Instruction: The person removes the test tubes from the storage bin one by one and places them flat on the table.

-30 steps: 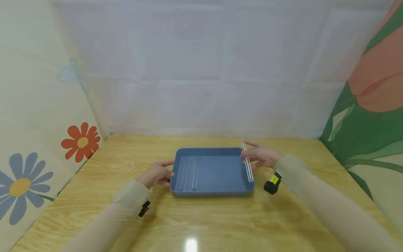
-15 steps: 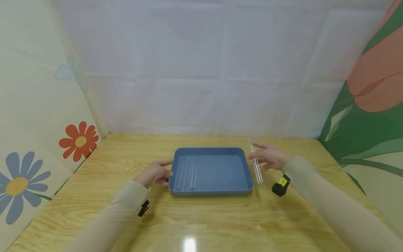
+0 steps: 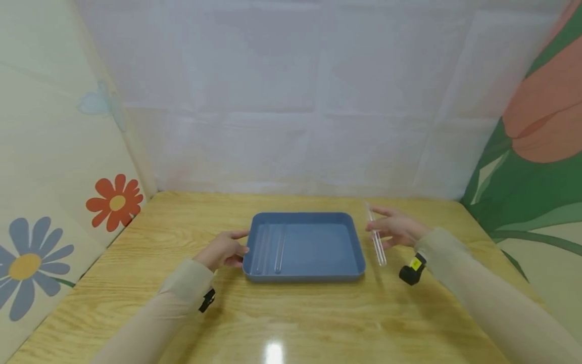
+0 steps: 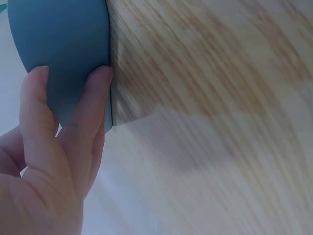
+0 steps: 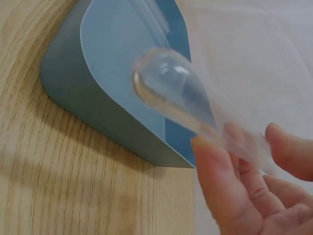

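A blue rectangular tray [image 3: 323,250] sits on the table. Inside, towards its left end, lie clear glass test tubes [image 3: 280,250] side by side; their see-through walls make the exact number hard to tell. My left hand [image 3: 226,250] touches the tray's left end, and in the left wrist view its fingertips [image 4: 100,76] rest against the outer wall. Off the tray's right side, my right hand [image 3: 394,229] pinches another clear test tube [image 3: 379,247] between thumb and fingers. Its rounded end [image 5: 161,73] points towards the camera in the right wrist view, tilted and raised above the table.
The wood-grain table [image 3: 318,323] extends around the tray on every side. A white cloth backdrop [image 3: 291,101] stands along the rear edge. Flower-printed panels [image 3: 41,151] close off the left and right sides.
My right hand has carried its test tube rightwards, from over the tray's right rim to a spot beyond it. The left hand keeps its place at the tray's left end.
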Demonstrator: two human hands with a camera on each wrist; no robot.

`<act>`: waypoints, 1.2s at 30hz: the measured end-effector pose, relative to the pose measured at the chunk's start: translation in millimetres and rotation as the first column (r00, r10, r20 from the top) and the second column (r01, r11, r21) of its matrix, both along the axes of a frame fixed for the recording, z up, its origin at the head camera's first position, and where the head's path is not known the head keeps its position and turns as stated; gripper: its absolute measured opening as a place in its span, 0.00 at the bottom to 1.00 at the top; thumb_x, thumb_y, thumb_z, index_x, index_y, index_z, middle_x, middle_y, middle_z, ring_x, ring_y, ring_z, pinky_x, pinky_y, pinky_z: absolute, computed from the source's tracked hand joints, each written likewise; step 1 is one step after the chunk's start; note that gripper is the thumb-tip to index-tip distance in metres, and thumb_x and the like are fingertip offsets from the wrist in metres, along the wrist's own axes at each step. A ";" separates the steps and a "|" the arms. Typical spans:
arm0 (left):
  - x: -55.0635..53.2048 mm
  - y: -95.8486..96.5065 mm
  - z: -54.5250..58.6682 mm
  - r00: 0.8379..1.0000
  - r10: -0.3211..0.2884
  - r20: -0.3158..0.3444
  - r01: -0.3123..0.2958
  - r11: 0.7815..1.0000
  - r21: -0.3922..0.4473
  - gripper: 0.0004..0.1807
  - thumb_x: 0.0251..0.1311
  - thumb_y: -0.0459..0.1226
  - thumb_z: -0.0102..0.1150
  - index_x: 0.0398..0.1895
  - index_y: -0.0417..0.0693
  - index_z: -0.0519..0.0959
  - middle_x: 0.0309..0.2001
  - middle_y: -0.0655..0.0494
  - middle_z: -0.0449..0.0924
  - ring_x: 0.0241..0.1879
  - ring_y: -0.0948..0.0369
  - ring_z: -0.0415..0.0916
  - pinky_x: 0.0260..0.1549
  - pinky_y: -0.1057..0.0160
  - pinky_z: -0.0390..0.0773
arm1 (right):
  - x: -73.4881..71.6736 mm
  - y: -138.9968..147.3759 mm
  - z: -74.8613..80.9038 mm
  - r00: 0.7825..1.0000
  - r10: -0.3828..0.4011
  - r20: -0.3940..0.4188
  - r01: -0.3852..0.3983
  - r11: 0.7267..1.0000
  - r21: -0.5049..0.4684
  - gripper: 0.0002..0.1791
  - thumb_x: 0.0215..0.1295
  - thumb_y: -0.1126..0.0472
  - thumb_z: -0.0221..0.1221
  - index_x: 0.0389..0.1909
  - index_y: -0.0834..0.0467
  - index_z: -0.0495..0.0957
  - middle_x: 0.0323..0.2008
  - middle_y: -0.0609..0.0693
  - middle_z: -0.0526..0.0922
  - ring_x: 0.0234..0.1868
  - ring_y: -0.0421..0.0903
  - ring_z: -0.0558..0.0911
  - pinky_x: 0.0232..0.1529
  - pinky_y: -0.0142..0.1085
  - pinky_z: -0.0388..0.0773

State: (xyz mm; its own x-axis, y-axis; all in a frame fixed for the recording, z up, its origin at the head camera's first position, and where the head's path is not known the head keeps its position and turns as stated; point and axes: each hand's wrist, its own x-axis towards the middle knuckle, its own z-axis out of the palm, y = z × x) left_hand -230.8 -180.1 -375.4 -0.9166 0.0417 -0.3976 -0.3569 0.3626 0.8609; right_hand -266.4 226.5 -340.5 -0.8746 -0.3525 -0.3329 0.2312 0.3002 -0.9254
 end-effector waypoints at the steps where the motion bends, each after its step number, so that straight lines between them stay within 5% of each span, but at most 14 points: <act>1: 1.1 0.1 0.2 1.000 0.005 -0.003 -0.005 1.000 0.000 0.32 0.65 0.23 0.52 0.73 0.38 0.59 0.38 0.39 0.81 0.24 0.60 0.78 0.19 0.66 0.80 | -0.4 1.1 -0.1 1.000 0.007 -0.002 -0.007 1.000 0.006 0.40 0.73 0.66 0.49 0.77 0.59 0.37 0.49 0.58 0.78 0.40 0.44 0.81 0.35 0.39 0.79; 7: 4.8 5.3 1.1 1.000 0.002 -0.016 -0.002 1.000 -0.010 0.32 0.64 0.22 0.51 0.72 0.37 0.60 0.39 0.39 0.79 0.23 0.60 0.76 0.20 0.68 0.79 | 2.4 15.3 -4.0 0.999 0.030 -0.012 -0.030 0.999 0.020 0.39 0.74 0.65 0.49 0.77 0.61 0.36 0.55 0.64 0.74 0.42 0.47 0.81 0.36 0.41 0.80; 23: 2.9 3.2 -2.6 1.000 -0.005 -0.004 0.005 1.000 -0.031 0.33 0.64 0.22 0.51 0.73 0.36 0.58 0.40 0.38 0.79 0.24 0.59 0.77 0.20 0.66 0.80 | 8.6 47.8 -9.8 0.999 0.027 -0.018 -0.027 1.000 0.013 0.40 0.74 0.64 0.49 0.76 0.62 0.34 0.45 0.51 0.78 0.46 0.49 0.81 0.38 0.43 0.80; 31: 6.3 2.4 -5.5 1.000 0.003 0.006 -0.003 1.000 -0.029 0.33 0.64 0.22 0.52 0.73 0.36 0.59 0.38 0.39 0.80 0.21 0.60 0.76 0.18 0.66 0.80 | 12.1 65.1 -16.6 1.000 0.013 -0.019 -0.012 0.998 0.061 0.42 0.74 0.62 0.51 0.75 0.65 0.34 0.53 0.59 0.77 0.47 0.50 0.80 0.37 0.42 0.80; 36: 4.7 1.6 -3.2 1.000 -0.009 -0.005 0.009 1.000 -0.023 0.33 0.65 0.23 0.51 0.73 0.38 0.58 0.39 0.39 0.80 0.22 0.59 0.76 0.19 0.66 0.79 | 10.3 71.7 -10.9 0.999 0.007 -0.031 -0.006 0.998 0.057 0.42 0.73 0.63 0.50 0.75 0.66 0.33 0.43 0.49 0.79 0.44 0.47 0.80 0.35 0.41 0.80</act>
